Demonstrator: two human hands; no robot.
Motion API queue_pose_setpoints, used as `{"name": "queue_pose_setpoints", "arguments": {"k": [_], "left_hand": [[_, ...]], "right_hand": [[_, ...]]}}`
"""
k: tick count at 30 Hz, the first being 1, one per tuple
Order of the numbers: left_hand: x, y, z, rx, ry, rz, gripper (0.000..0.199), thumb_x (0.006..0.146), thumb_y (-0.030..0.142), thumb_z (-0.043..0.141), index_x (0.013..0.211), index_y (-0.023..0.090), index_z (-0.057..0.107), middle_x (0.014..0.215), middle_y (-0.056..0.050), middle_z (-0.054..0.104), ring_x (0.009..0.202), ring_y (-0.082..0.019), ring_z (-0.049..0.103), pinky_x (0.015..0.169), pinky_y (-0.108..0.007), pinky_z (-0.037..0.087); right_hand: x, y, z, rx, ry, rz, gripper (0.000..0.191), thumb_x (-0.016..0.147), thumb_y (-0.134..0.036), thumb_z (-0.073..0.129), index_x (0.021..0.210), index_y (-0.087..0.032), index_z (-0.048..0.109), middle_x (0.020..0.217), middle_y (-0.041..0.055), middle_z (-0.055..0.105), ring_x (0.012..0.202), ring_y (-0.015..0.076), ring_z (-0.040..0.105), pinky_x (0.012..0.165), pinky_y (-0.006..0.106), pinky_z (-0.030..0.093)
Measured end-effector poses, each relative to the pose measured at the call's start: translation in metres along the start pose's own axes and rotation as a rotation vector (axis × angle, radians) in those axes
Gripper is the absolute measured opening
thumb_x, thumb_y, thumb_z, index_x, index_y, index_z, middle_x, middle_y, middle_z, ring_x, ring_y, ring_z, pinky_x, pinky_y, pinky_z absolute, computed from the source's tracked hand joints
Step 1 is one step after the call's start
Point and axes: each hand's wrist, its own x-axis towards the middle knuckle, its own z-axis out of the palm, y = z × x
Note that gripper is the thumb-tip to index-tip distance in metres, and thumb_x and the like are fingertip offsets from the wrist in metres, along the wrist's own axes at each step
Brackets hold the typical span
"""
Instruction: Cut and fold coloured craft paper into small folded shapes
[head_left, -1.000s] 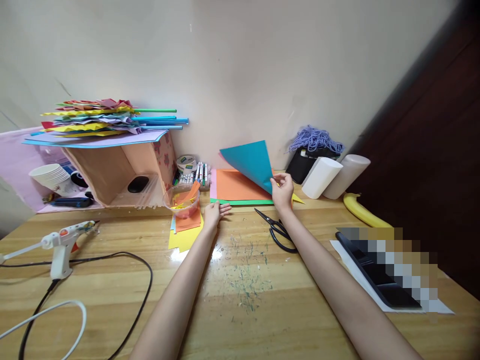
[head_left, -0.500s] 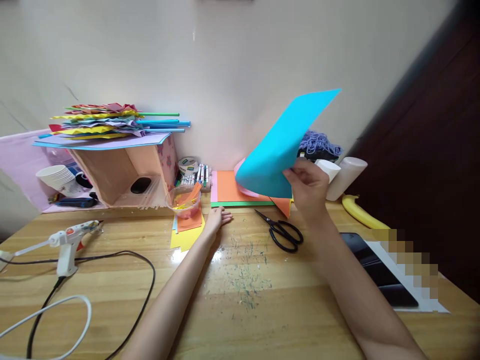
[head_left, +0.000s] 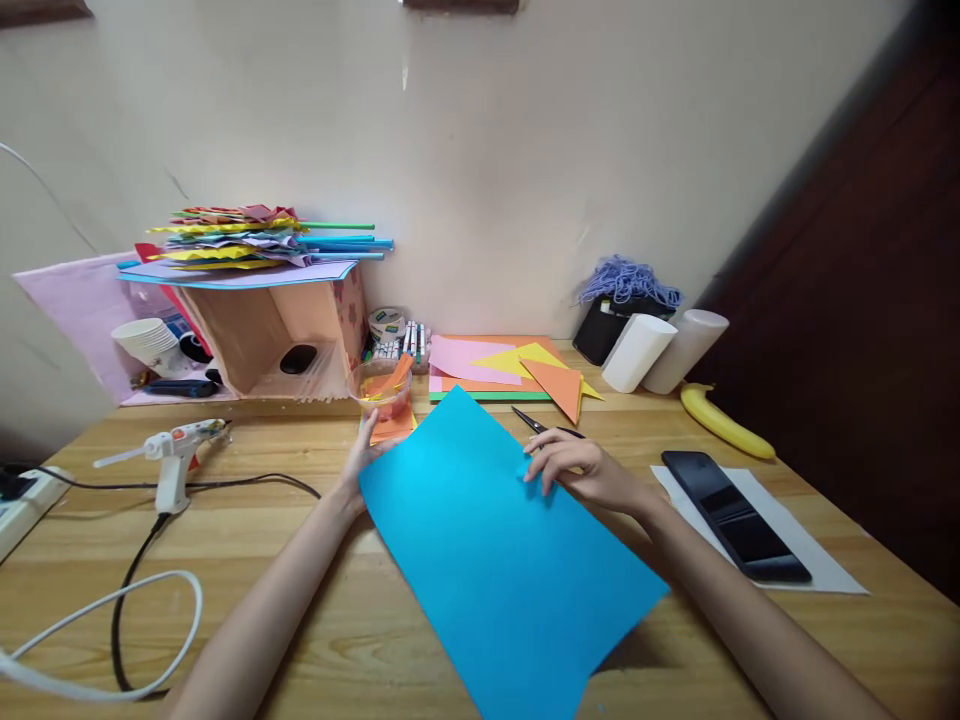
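Note:
A large sheet of blue paper (head_left: 499,560) spreads at a slant over the middle of the table, its lower part running out of view. My right hand (head_left: 574,468) pinches its right-hand edge, with a bit of paper bent up at the fingertips. At the sheet's left corner is my left hand (head_left: 364,460), thumb raised and apart from the paper; its other fingers are mostly hidden behind the sheet. Black-handled scissors (head_left: 534,421) lie just beyond the paper, their handles largely covered by my right hand and the sheet.
Coloured paper (head_left: 472,358) lies at the wall, beside a clear bowl of scraps (head_left: 382,392). Left are an open box (head_left: 262,330) and a glue gun (head_left: 178,455) with cords. Right are white paper rolls (head_left: 637,352), a banana (head_left: 724,425) and a phone (head_left: 731,515).
The blue paper has come down from the back toward me in my right hand. My left hand has moved left to the sheet's corner. The camera view has shifted slightly.

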Motion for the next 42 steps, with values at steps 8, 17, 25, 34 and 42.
{"name": "queue_pose_setpoints", "arguments": {"k": [8, 17, 25, 34, 42], "left_hand": [[-0.010, 0.000, -0.006, -0.141, -0.014, -0.083, 0.031, 0.078, 0.035, 0.055, 0.096, 0.013, 0.065, 0.092, -0.011, 0.069, 0.076, -0.021, 0.065, 0.070, -0.029, 0.050], [-0.003, -0.023, 0.003, 0.128, 0.142, 0.089, 0.020, 0.066, 0.020, 0.069, 0.084, 0.014, 0.063, 0.083, -0.007, 0.068, 0.072, -0.017, 0.063, 0.067, -0.026, 0.049], [0.002, -0.030, -0.001, 0.190, 0.165, 0.263, 0.029, 0.069, 0.035, 0.066, 0.089, 0.014, 0.063, 0.089, -0.007, 0.068, 0.080, -0.020, 0.061, 0.068, -0.026, 0.047], [0.000, -0.030, 0.004, 0.145, 0.144, 0.173, 0.030, 0.067, 0.038, 0.066, 0.087, 0.016, 0.062, 0.079, -0.004, 0.067, 0.068, -0.018, 0.061, 0.061, -0.026, 0.046], [0.001, -0.033, 0.002, 0.086, 0.194, 0.178, 0.030, 0.066, 0.037, 0.068, 0.086, 0.015, 0.063, 0.084, -0.005, 0.068, 0.074, -0.019, 0.062, 0.068, -0.027, 0.049]], "right_hand": [[-0.016, 0.028, 0.013, 0.066, 0.373, 0.205, 0.025, 0.080, -0.042, 0.054, 0.074, -0.022, 0.067, 0.088, 0.0086, 0.067, 0.088, 0.0233, 0.058, 0.081, 0.038, 0.045], [-0.016, 0.027, 0.030, 0.169, 0.372, 0.369, 0.009, 0.076, -0.027, 0.057, 0.079, -0.021, 0.063, 0.094, 0.0080, 0.061, 0.092, 0.0224, 0.057, 0.066, 0.029, 0.049], [-0.019, 0.030, 0.014, 0.127, 0.077, 0.318, 0.010, 0.076, -0.021, 0.057, 0.073, -0.021, 0.067, 0.079, 0.0053, 0.060, 0.079, 0.0184, 0.056, 0.071, 0.031, 0.046], [-0.016, 0.027, 0.022, 0.277, 0.177, 0.518, 0.020, 0.078, -0.037, 0.057, 0.087, -0.020, 0.061, 0.091, 0.0060, 0.061, 0.082, 0.0202, 0.058, 0.074, 0.033, 0.048], [-0.013, 0.006, 0.025, -0.007, -0.146, 0.115, 0.024, 0.071, -0.029, 0.067, 0.095, -0.027, 0.068, 0.104, 0.0057, 0.065, 0.113, 0.0267, 0.044, 0.096, 0.047, 0.032]]}}
